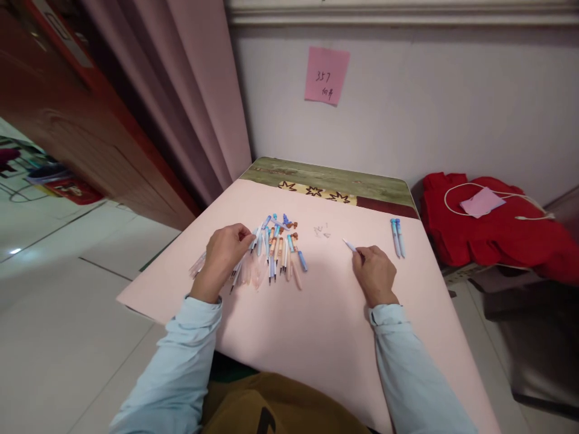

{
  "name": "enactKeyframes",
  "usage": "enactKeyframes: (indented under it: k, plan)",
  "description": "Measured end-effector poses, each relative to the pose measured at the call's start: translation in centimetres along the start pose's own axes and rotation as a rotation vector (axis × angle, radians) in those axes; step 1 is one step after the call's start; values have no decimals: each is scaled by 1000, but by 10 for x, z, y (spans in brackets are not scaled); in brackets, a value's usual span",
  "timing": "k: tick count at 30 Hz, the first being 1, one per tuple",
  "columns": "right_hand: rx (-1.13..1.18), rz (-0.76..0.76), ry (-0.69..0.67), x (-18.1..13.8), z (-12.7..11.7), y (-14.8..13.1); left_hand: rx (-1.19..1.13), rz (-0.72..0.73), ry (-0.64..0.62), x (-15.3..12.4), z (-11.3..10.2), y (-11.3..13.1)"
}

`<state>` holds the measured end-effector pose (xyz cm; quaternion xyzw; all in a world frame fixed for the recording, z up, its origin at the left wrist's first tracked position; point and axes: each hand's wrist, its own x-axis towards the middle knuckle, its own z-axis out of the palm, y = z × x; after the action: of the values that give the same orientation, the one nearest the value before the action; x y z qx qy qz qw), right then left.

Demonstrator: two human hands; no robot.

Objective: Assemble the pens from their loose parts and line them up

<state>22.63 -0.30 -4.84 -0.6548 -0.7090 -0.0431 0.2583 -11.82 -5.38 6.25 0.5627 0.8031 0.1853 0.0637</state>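
My left hand (228,250) is over the left side of a pile of pen parts, its thumb and fingertips pinched on a slim white pen refill (257,234). Beneath and beside it are more refills with dark tips, clear and pale barrels (257,274), and blue and orange pieces (273,241). Brown figure-shaped pen toppers (294,237) lie at the pile's right edge. To the right, my right hand (375,274) grips a pale blue pen barrel (349,245), whose whitish end points up and left. Small clear bits (322,231), probably springs, lie between the hands.
Two blue pens (398,238) with figure tops lie side by side near the right edge of the pale tabletop (316,337). A red cloth (479,223) with a white cable and pink paper is beyond that edge. A pink note (326,75) hangs on the wall.
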Motion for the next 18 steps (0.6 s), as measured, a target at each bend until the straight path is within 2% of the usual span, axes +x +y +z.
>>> enactKeyframes:
  k: [3,7,11,15,18]
  plan:
    - [6,-9,61,-2,2,1,-1,-22,25,1,-5,-6]
    - [73,-18,219,0,-2,0,11,-74,72,2,-9,-16]
    - [198,-118,304,-2,-19,-22,51,-92,24,6,1,-25]
    - [410,-219,160,-25,-31,-69,18,-65,-5,13,17,-29]
    - [560,-330,-71,-50,-27,-98,-27,-64,-28,21,28,-30]
